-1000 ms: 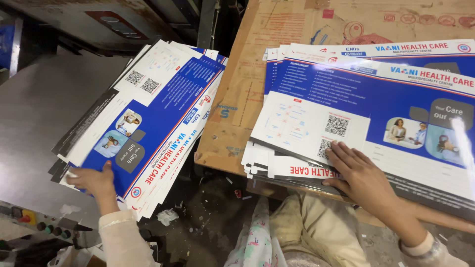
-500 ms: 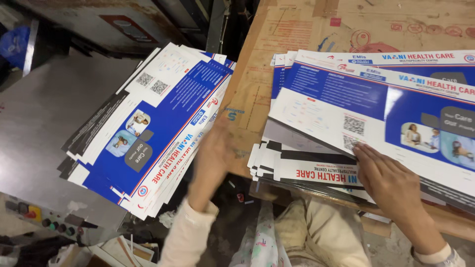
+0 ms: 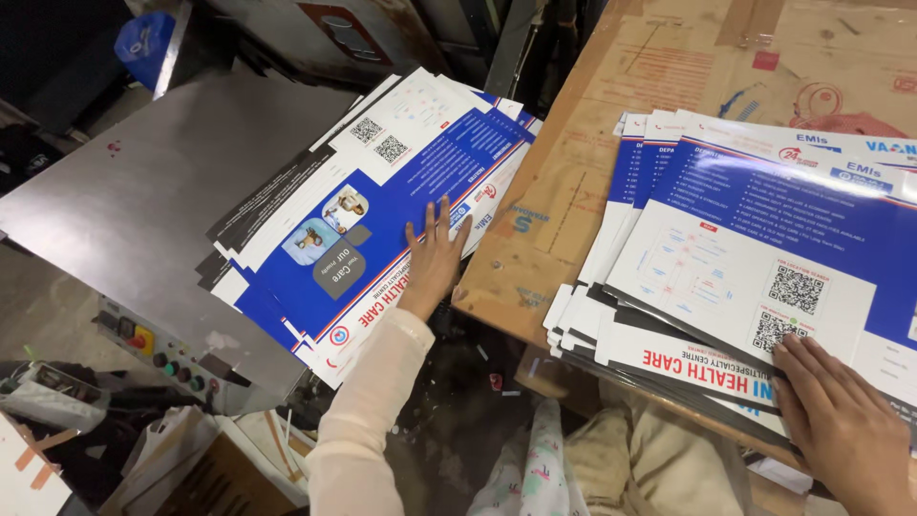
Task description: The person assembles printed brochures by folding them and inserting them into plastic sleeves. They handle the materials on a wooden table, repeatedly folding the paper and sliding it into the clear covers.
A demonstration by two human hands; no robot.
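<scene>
1. Left hand (image 3: pixel 435 253), centre of frame: fingers spread flat, palm down on the right edge of the left stack of printed sheets (image 3: pixel 368 215). Pressing, not gripping; nothing held.
2. That left stack sits fanned and skewed on a grey metal machine bed (image 3: pixel 124 201), upper left to centre. Blue and white sheets, lower corners overhanging the bed's front edge.
3. Right hand (image 3: pixel 841 425), lower right of frame: fingers loosely extended, resting on the near edge of the right stack of printed sheets (image 3: pixel 755 258). Flat touch, no pinch visible.
4. Right stack lies on a brown cardboard-covered tabletop (image 3: pixel 573 172), right half of frame, sheets stepped at the left and near edges.
5. Control panel with coloured buttons (image 3: pixel 158 349) below the bed, lower left. Patterned cloth (image 3: pixel 535 468) at bottom centre.
6. Step in hand looks like squaring the left stack. Judgement: push with the flat palm along the whole edge, not fingertips, so sheets slide together without buckling.
7. Likely worth keeping the right hand weighting its stack so nothing slips off the tabletop edge.
8. Risk: overhanging corners on the bed could tip forward if pushed unevenly.
</scene>
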